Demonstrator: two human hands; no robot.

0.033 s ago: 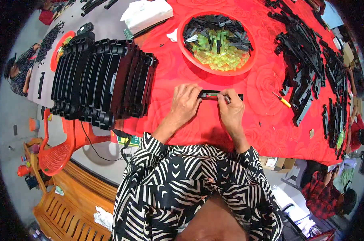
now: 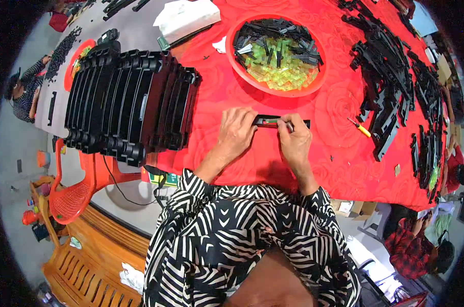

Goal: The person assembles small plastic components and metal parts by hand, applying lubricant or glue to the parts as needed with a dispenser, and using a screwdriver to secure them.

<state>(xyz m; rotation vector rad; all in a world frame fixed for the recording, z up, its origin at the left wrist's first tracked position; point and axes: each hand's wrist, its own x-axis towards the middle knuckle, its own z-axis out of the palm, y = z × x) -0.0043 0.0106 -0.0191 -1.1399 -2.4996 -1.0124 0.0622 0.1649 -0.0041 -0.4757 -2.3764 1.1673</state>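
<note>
In front of me on the red-clothed table lies a long, narrow black plastic part, with some green and red inside its middle. My left hand is closed round its left end. The fingers of my right hand are pinched together over its right half, and a short dark rounded piece sticks out between them. What that piece is, or whether its tip touches the black part, my fingers hide. Just beyond my hands stands a red basin of yellow-green translucent pieces and black plastic pieces.
A tall row of stacked black plastic frames stands at the left. Long black parts lie heaped at the right, near a yellow-handled screwdriver. A tissue pack sits at the back. A red plastic chair is at lower left; other people sit around.
</note>
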